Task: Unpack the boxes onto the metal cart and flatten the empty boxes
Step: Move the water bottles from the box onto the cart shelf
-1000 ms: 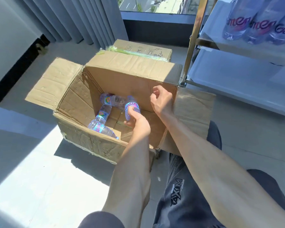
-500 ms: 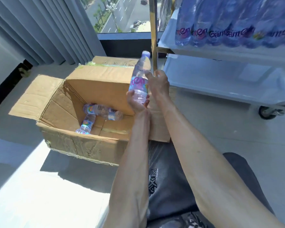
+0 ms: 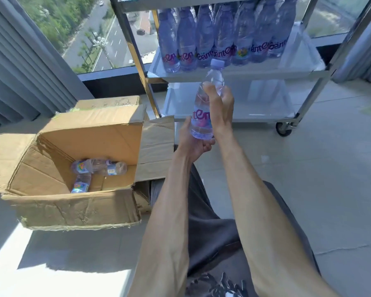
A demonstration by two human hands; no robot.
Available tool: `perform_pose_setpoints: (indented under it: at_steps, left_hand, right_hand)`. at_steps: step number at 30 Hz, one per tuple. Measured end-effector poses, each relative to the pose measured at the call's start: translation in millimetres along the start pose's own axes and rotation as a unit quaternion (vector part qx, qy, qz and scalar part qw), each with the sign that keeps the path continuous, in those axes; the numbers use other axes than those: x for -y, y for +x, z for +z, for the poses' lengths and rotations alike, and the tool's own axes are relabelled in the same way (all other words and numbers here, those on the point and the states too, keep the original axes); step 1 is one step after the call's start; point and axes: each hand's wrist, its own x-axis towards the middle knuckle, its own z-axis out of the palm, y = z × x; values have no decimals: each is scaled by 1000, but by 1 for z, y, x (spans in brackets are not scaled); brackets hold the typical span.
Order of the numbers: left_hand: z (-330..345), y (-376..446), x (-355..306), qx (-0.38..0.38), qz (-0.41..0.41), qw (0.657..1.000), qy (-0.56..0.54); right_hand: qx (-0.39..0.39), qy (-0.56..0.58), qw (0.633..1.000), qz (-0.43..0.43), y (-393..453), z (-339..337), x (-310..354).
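I hold a clear water bottle (image 3: 202, 116) with a purple label upright in front of the metal cart (image 3: 240, 75). My left hand (image 3: 190, 140) cups its base from below. My right hand (image 3: 220, 103) grips its upper body. An open cardboard box (image 3: 73, 202) sits on the floor to the left, with two or three bottles (image 3: 99, 168) lying flat inside. Several bottles (image 3: 219, 39) stand in a row on the cart's middle shelf.
A closed cardboard box (image 3: 109, 102) lies behind the open one, by the window. The cart's lower shelf (image 3: 255, 108) is bare and a caster wheel (image 3: 284, 129) sits at its right corner. Curtains hang at far left and right. My knees are below.
The bottle came up out of the box and moved right toward the cart. My right hand, which had been beside it, now grips its upper part. The view swung up and right.
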Motion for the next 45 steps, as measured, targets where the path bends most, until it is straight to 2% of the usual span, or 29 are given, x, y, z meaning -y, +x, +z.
perform_pose_setpoints:
  at_steps: [8, 13, 15, 18, 20, 22, 26, 29, 30, 32, 34, 35, 37, 38, 40, 42, 45]
  left_hand:
    - [12, -5, 1, 149, -5, 985, -83]
    - [12, 3, 8, 186, 24, 982, -29]
    - [8, 9, 13, 195, 20, 981, -10]
    - [4, 12, 20, 186, -69, 980, -13]
    - [8, 15, 22, 174, -112, 978, -21]
    - [18, 20, 20, 152, -72, 984, -54]
    - [36, 40, 16, 119, -18, 988, -95]
    - [50, 65, 9, 104, -8, 990, -96]
    - [55, 71, 6, 109, -12, 989, -99]
    - [70, 80, 1, 117, -41, 988, -87]
    - [87, 95, -4, 123, -68, 990, -21]
    - [97, 105, -6, 105, -73, 991, 49]
    - [118, 133, -13, -12, -48, 977, 208]
    - [128, 151, -18, -99, -9, 958, 270]
    - [142, 180, -32, -263, 92, 893, 352]
    - [161, 210, -45, -312, 163, 847, 398]
    - [192, 250, -50, -306, 197, 824, 434]
  right_hand:
    - [90, 83, 993, -4, 6, -34, 15]
    - [82, -19, 996, -17, 20, -33, 24]
    - [53, -58, 997, -15, 25, -34, 28]
    - [19, -25, 999, -7, 33, -44, 32]
    - [64, 40, 997, -3, 35, -50, 33]
    - [113, 56, 992, -8, 39, -53, 32]
    - [102, -48, 992, -60, 60, -60, 43]
    - [161, -89, 983, -11, 73, -74, 31]
    - [153, -107, 982, 15, 77, -77, 21]
    - [88, -134, 986, 45, 88, -88, 10]
    - [4, -149, 988, 31, 100, -99, 7]
    - [-38, -151, 988, 14, 104, -104, 9]
    - [-129, -154, 979, -28, 118, -113, 11]
    - [-164, -152, 974, -42, 128, -117, 11]
    - [-215, -137, 965, -57, 151, -123, 12]
    - [-242, -124, 960, -69, 185, -132, 14]
    - [-257, -106, 956, -90, 235, -139, 14]
